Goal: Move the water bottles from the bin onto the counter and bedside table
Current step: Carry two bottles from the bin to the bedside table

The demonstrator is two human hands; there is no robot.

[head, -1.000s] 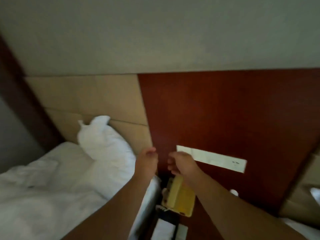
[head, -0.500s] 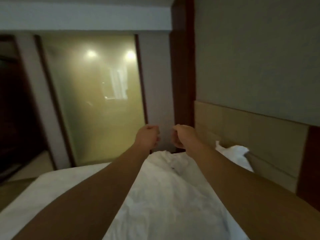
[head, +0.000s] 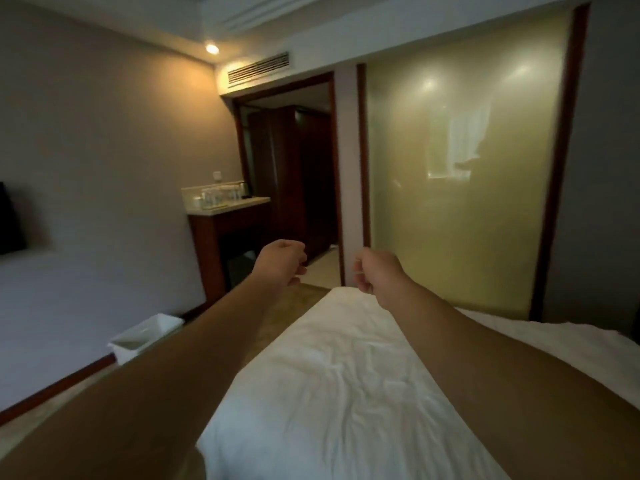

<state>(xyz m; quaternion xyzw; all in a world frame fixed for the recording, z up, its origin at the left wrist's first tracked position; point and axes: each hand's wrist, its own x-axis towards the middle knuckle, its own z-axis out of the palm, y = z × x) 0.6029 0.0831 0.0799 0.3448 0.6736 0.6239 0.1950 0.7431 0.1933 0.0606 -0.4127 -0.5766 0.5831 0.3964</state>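
Note:
Both arms reach forward over the bed. My left hand [head: 282, 261] and my right hand [head: 375, 270] are curled into loose fists and hold nothing. A white plastic bin [head: 145, 336] stands on the floor by the left wall, partly hidden behind my left forearm; its contents are not visible. Farther back, a pale counter [head: 227, 205] on a dark wood cabinet carries several water bottles [head: 218, 195] and a dark kettle. The bedside table is out of view.
A bed with a white rumpled sheet [head: 346, 375] fills the lower middle. A frosted glass wall [head: 460, 188] stands at the right, a dark doorway [head: 294, 181] in the middle. A strip of floor [head: 277, 317] runs between bed and left wall.
The view has swung left, from the headboard and bedside table to the room's far side. Both hands stayed curled and held out in front.

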